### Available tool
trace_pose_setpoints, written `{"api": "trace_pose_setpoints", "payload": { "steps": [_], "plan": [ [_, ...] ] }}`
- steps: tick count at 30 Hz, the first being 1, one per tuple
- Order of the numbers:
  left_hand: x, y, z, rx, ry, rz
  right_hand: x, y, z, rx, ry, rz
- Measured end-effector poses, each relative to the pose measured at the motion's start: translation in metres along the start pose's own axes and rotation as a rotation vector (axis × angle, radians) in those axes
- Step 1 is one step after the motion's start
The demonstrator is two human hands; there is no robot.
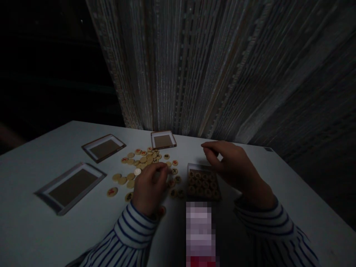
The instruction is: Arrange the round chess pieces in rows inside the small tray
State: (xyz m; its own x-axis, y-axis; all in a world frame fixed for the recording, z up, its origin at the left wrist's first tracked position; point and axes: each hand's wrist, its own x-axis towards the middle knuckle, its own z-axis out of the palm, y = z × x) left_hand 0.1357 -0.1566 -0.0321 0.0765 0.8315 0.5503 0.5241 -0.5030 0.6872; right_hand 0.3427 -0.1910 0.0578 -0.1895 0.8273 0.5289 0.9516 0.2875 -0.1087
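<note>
My left hand [150, 187] is over a loose scatter of round Chinese chess pieces [143, 160], its thumb and fingers curled together in a pinch. Whatever it may hold is hidden. On the right, my right hand [236, 167] hovers just above and beside a small box [218, 185], thumb and forefinger close together; I cannot make out anything between them. Rows of pieces [205, 184] with dark markings lie inside that box. Some loose pieces show red marks, like one disc [112, 191] at the near left; others show black marks or bare wood.
A shallow tray or lid [102, 175] lies at the left, with a second tray [122, 142] behind it and a third [152, 140] near the far edge. A string curtain [178, 74] hangs behind the white table [91, 237]. The near middle is pixelated.
</note>
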Motion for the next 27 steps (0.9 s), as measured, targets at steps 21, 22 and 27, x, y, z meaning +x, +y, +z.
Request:
{"api": "trace_pose_setpoints", "payload": {
  "steps": [21,22,27],
  "plan": [
    [0.016,-0.029,-0.008,0.096,-0.693,0.506,-0.001,0.008,0.015,-0.075,-0.206,-0.108],
    [0.014,-0.031,-0.007,0.106,-0.695,0.511,-0.001,0.009,0.016,-0.074,-0.209,-0.113],
    [0.006,-0.044,0.003,0.154,-0.718,0.529,0.0,0.007,0.018,-0.084,-0.225,-0.126]
  ]
}}
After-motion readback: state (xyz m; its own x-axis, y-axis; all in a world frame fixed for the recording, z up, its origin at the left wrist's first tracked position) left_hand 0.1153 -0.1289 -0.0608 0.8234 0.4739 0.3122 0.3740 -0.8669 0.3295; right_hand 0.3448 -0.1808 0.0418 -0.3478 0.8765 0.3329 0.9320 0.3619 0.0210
